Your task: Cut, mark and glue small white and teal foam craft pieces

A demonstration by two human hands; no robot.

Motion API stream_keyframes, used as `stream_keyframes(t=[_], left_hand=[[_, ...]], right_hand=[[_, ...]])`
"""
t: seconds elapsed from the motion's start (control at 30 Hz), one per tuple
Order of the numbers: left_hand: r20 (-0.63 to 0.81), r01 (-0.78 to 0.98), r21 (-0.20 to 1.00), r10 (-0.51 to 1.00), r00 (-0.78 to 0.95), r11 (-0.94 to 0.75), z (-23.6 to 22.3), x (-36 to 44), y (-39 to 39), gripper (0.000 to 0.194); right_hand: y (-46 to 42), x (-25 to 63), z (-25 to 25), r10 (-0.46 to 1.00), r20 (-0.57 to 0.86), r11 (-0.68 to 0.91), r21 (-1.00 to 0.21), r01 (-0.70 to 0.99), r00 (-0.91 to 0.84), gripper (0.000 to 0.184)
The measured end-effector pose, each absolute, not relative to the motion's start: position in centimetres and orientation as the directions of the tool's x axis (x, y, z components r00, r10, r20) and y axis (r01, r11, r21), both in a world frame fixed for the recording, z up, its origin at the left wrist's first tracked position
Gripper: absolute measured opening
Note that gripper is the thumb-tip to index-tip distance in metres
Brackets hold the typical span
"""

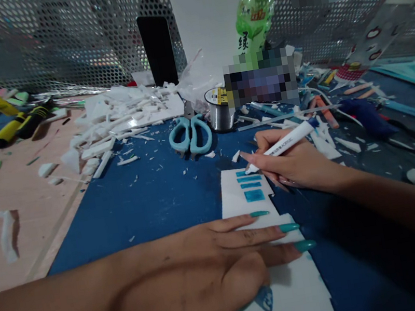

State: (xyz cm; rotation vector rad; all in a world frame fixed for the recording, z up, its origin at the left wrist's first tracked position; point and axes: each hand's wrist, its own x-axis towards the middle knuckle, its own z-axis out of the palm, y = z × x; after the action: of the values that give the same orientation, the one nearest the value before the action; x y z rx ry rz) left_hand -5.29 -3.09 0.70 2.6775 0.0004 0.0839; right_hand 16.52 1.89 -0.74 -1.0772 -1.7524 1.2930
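A white cut board (233,193) with a stepped edge lies on the blue mat, bearing several blue painted bars near its far end. My left hand (205,266) rests on the board, fingers stretched to the right and held flat. By its bent thumb shows a blue patterned patch, seemingly the nail. In my right hand (291,163) is a white acrylic marker (288,141), pinched between thumb and fingers. The marker's tip touches the farthest blue bar, and its blue end points up to the right.
Light-blue scissors (190,136) and a wire spool (221,111) lie beyond the board. White scraps (129,107) are heaped at the back left. A dark phone (158,50) and green bottle (254,16) stand behind; a dark-blue tool (367,119) with cable lies right.
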Motion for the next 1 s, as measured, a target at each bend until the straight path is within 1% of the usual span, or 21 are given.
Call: stream_keyframes(t=[0.13,0.27,0.5,0.7,0.8,1.0], left_hand=[[0.094,-0.001,0.448,0.046,0.995,-0.894,0.7,-5.2,-3.3,0.064],[0.082,0.015,0.499,0.064,0.995,-0.867,0.6,-5.1,-3.4,0.065],[0.112,-0.008,0.572,0.069,0.991,-0.82,0.0,-5.2,-3.4,0.072],[0.1,-0.013,0.527,0.047,0.994,-0.85,0.6,-5.2,-3.0,0.061],[0.066,-0.005,0.496,0.032,0.997,-0.868,0.9,-5.1,-2.9,0.055],[0.021,0.02,0.445,0.032,0.999,-0.895,1.1,-5.0,-3.0,0.058]], right_hand=[[1.8,16.7,-0.8,0.914,0.054,0.155,-0.962,0.224,-0.403,0.03],[1.8,17.0,-0.9,0.921,0.045,0.145,-0.962,0.232,-0.387,0.03],[1.7,16.8,-0.9,0.939,0.063,0.116,-0.983,0.14,-0.337,0.031],[1.7,15.9,-1.1,0.899,0.057,0.12,-0.985,0.121,-0.434,0.032],[1.8,15.8,-1.2,0.897,0.063,0.13,-0.984,0.126,-0.437,0.031],[1.8,16.0,-1.1,0.887,0.065,0.148,-0.978,0.149,-0.456,0.031]])
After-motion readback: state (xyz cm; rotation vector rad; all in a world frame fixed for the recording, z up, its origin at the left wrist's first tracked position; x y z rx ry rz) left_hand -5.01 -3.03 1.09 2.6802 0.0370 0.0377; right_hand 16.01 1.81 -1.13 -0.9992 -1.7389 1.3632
